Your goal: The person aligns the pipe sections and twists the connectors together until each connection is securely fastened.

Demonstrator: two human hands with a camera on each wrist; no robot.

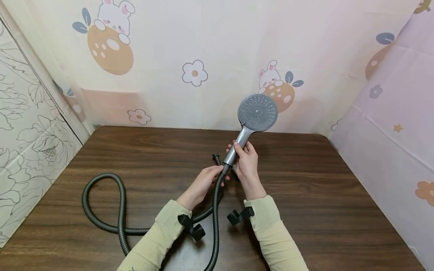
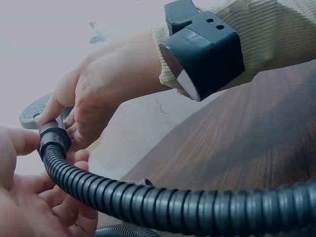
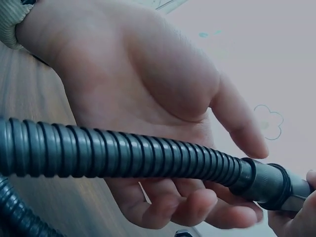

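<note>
Right hand (image 1: 248, 165) grips the grey shower head (image 1: 257, 112) by its handle (image 1: 231, 157), thumb on the near side, fingers wrapped behind. Left hand (image 1: 202, 183) pinches the black hose connector (image 3: 269, 183) just below the handle: thumb on one side, fingertips underneath. Right wrist view shows the left palm turned toward the camera, hose crossing in front of it.

Connector sits at the handle's lower end; can't tell if it's fully seated, joint is partly covered by fingers and dim in the wrist views.

Shower head is held up over the table, tilted up and to the right, round nozzle face toward the head camera. In that view it overlaps the table's back edge and the curtain.

Ribbed dark hose (image 1: 216, 222) drops from the connector between the forearms and leaves the bottom of frame. Another stretch runs behind it, past the left forearm, ending in a black end fitting (image 1: 216, 156) near the left hand. A hose loop (image 1: 84, 195) lies on the left side of the table.

Black brackets (image 1: 191, 227) at both wrists, over pale yellow-green sleeves (image 1: 159, 233). Dark wood-grain table (image 1: 305, 180). Behind: curtain (image 1: 162, 45) with rabbits and flowers.
</note>
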